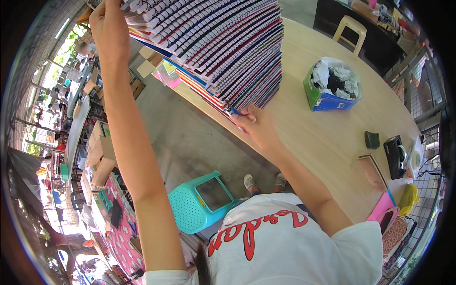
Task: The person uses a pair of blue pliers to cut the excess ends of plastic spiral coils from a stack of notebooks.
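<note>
A tall stack of spiral-bound notebooks (223, 52) stands at the table's edge, coils facing me and coloured covers showing between the pages. My left hand (110, 28) is raised against its upper left corner, fingers curled; the picture's edge cuts the hand off, so what it grips cannot be made out. Low on the stack, my right hand (254, 122) is closed around a small blue-handled tool (234, 112). The tool's dark tip meets the lower coils near the corner. Its exact kind is hidden by my fingers.
On the pale table (304, 137) are a green-blue box (332, 100) of crumpled plastic, a black hole punch (395, 156), and a small wooden-edged block (372, 172). A turquoise stool (190, 206) stands on the floor below. Cardboard boxes (100, 147) line the left; a cream chair (352, 31) stands beyond.
</note>
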{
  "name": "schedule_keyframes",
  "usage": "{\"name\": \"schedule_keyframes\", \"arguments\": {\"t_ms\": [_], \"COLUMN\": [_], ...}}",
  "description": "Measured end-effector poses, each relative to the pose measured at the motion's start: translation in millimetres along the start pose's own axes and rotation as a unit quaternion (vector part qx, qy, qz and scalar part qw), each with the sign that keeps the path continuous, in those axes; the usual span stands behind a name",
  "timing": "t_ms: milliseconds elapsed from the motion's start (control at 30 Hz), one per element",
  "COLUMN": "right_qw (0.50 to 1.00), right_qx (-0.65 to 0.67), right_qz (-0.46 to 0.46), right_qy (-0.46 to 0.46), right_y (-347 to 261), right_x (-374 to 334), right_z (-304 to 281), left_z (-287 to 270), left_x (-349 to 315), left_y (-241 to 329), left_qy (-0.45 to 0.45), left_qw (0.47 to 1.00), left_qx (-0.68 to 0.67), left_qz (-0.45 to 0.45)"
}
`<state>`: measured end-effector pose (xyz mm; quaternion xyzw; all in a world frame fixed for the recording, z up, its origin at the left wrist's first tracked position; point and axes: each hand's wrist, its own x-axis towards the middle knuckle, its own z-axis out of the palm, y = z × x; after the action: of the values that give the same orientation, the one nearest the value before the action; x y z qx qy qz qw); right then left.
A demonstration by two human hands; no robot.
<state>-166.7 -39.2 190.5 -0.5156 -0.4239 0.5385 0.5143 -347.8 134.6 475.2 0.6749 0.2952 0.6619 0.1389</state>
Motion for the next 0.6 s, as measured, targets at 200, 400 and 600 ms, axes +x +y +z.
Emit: {"name": "schedule_keyframes", "arguments": {"t_ms": [200,400,600], "right_qw": [0.995,0.889,0.999], "right_qx": [-0.003,-0.28,0.019], "right_qz": [-0.094,-0.322,-0.049], "right_qy": [0.019,0.164,0.008], "right_y": [-1,19,20], "right_x": [-8,-11,3], "right_z": [-8,-4,-11], "left_z": [-2,0,13], "left_x": [-2,-1,-18], "left_y": [2,6,18], "left_qy": [-0.01,0.015,0.045], "left_qw": [1.0,0.999,0.997], "left_qx": [0.0,0.042,-0.025], "left_qz": [-0.022,0.004,-0.06]}}
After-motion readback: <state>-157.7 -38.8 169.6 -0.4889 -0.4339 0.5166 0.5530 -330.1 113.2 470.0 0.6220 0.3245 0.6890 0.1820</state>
